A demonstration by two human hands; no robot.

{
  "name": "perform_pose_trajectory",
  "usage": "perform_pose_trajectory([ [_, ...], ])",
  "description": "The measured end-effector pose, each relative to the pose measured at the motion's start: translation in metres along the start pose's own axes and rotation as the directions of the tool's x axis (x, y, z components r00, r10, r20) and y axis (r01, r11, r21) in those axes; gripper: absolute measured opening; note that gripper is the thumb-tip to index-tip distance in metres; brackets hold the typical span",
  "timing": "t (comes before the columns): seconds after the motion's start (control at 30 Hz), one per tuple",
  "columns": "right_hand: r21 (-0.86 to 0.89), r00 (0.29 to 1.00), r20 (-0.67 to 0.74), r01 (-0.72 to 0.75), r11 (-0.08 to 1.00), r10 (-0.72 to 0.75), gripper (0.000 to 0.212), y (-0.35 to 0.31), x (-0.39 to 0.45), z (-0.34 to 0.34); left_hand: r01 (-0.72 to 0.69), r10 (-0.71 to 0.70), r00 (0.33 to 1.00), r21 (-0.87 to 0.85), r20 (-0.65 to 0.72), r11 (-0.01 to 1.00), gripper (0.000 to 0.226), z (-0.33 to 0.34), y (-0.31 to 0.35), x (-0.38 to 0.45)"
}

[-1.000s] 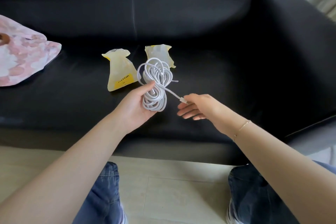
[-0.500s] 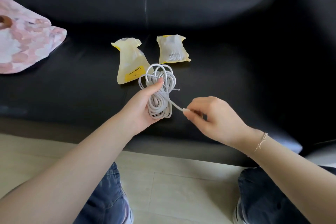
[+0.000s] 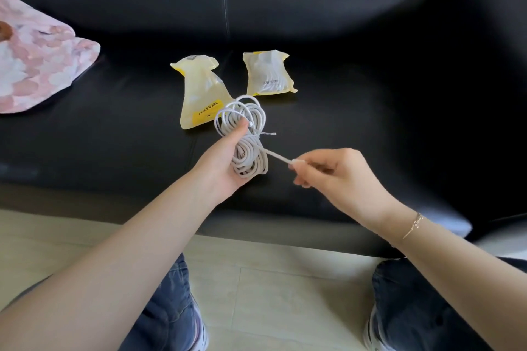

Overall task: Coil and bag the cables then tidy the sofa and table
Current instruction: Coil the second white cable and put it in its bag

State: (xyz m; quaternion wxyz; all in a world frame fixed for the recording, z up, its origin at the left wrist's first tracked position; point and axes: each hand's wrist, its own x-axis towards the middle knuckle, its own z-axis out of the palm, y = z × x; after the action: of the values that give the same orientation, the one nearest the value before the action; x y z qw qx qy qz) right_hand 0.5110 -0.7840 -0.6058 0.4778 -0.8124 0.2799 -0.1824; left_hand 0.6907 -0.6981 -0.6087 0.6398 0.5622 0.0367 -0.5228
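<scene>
Far left, on the seat: pink patterned cushion [image 3: 34, 65], cut off by the frame edge; brown item at its left rim too partial to identify.
Seat surface: black sofa [image 3: 370, 80], carrying everything below.
Centre, far side: two yellowish plastic bags lying side by side, not touching. Left bag [image 3: 201, 94] apparently flat and open at its far end, yellow label near its near edge. Right bag [image 3: 269, 72] plump, with pale contents showing through the film, likely a cable already packed.
Centre, near side: white cable [image 3: 245, 137] gathered into a loose bundle of loops, held above the seat just in front of the left bag.
Left hand [image 3: 225, 162]: wrapped round the middle of the bundle, thumb pressed across the loops.
Right hand [image 3: 336, 174]: well apart from the left, pinching the connector end, with a short taut length running back to the bundle.
Stage, as judged: coiling nearly finished; free tail yet to be wound or tucked; bagging to follow.
Risk 1: loops springing loose if the thumb eases while the tail is pulled.
Risk 2: strain at the connector from too hard a pull.
Risk 3: uneven upper loops snagging on the bag mouth.
Hidden or unclear: left fingers behind the bundle; other cable end lost among the loops; label text unreadable; table not in view.
</scene>
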Motion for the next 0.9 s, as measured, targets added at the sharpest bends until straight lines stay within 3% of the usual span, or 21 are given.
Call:
perform_pose_trajectory([
  [0.07, 0.295, 0.994, -0.035, -0.087, 0.952, 0.101, 0.011, -0.003, 0.003, -0.003, -0.012, 0.012, 1.000, 0.016, 0.004, 1.000, 0.032, -0.001, -0.001, 0.003],
  [0.17, 0.663, 0.979, 0.055, -0.183, 0.726, 0.196, 0.026, -0.005, 0.008, -0.007, 0.012, -0.012, 1.000, -0.004, -0.002, 1.000, 0.035, 0.002, -0.008, 0.004],
  [0.27, 0.797, 0.969, 0.138, -0.230, 0.558, 0.203, 0.021, -0.005, 0.010, -0.002, 0.051, -0.051, 0.999, -0.073, -0.003, 0.996, 0.035, 0.008, -0.015, 0.002],
  [0.4, 0.853, 0.955, 0.168, -0.265, 0.449, 0.244, 0.021, -0.004, 0.014, 0.006, 0.054, -0.051, 0.998, -0.107, 0.033, 0.993, 0.032, 0.014, -0.020, 0.001],
  [0.5, 0.822, 0.954, 0.150, -0.266, 0.504, 0.259, 0.023, -0.003, 0.016, 0.003, 0.044, -0.038, 0.996, -0.081, 0.080, 0.996, 0.037, 0.018, -0.020, 0.001],
  [0.6, 0.663, 0.968, 0.020, -0.200, 0.721, 0.250, 0.022, -0.003, 0.016, 0.004, 0.019, -0.017, 0.994, -0.024, 0.105, 1.000, 0.037, 0.019, -0.023, 0.002],
  [0.7, 0.373, 0.982, -0.097, -0.116, 0.921, 0.163, 0.020, -0.002, 0.015, 0.007, 0.008, -0.007, 0.995, -0.005, 0.104, 1.000, 0.036, 0.020, -0.028, 0.001],
  [0.8, 0.272, 0.987, -0.078, -0.117, 0.955, 0.143, 0.026, -0.002, 0.014, 0.010, -0.006, 0.005, 0.996, 0.006, 0.092, 1.000, 0.036, 0.020, -0.028, 0.000],
  [0.9, 0.317, 0.977, -0.060, -0.176, 0.932, 0.205, 0.020, 0.002, 0.015, 0.009, -0.018, 0.013, 0.994, 0.038, 0.111, 0.999, 0.037, 0.021, -0.027, -0.003],
])
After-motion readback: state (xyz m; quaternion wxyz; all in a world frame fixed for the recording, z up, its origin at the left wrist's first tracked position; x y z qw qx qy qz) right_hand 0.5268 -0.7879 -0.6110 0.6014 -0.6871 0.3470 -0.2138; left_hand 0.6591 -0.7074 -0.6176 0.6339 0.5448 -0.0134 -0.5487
